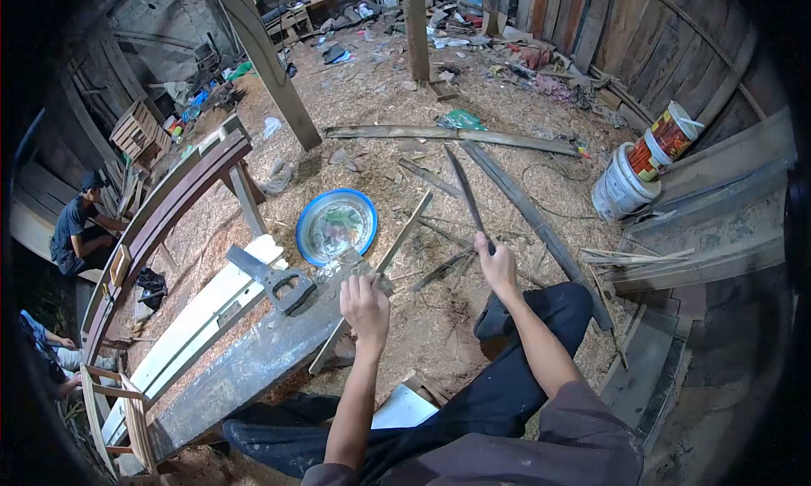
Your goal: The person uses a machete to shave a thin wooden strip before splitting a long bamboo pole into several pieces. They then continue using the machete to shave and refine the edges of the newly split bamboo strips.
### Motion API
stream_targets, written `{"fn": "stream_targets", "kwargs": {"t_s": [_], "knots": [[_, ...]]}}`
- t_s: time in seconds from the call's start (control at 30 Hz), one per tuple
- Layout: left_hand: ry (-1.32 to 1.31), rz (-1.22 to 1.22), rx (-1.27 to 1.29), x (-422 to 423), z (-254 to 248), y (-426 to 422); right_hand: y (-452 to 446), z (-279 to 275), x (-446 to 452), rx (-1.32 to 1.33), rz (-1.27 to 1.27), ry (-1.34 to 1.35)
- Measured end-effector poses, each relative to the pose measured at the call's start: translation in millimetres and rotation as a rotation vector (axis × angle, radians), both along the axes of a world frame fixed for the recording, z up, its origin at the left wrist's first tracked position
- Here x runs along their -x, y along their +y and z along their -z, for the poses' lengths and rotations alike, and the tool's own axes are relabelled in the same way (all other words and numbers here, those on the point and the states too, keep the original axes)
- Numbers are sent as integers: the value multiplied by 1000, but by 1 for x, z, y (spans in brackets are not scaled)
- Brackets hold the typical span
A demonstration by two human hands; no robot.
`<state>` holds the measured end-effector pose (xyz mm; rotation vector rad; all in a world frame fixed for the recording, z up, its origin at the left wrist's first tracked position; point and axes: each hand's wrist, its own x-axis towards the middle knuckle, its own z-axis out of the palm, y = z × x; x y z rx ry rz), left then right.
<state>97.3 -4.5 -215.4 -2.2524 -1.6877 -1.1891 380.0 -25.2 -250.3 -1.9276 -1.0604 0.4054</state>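
Observation:
My right hand is closed round the handle of a machete, its long dark blade pointing up and away from me. My left hand is closed at the end of the grey plank bench, pressing on a thin wooden strip. The strip slants across the bench end, its lower part sticking out below my wrist. The machete and the strip are apart. Left of my left hand, a handsaw with a dark handle lies on the bench. My left fingertips are partly hidden.
A blue-rimmed basin stands on the shavings beyond the bench. Long boards lie on the ground ahead. Stacked buckets stand at right. A curved wooden beam runs along the left, with a person crouching behind it and another partly visible lower down.

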Motion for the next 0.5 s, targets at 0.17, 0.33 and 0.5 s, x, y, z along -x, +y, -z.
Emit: {"fn": "stream_targets", "kwargs": {"t_s": [0.17, 0.33, 0.5], "knots": [[13, 35, -38, -1, -9, -1, 1, -15, 10, -19, -58, -14], [-50, 89, 32, 1, -17, 0, -1, -21, 45, -30, -315, -105], [-82, 177, 52, 7, -13, 3, -13, -19, 80, -15, -551, -220]]}}
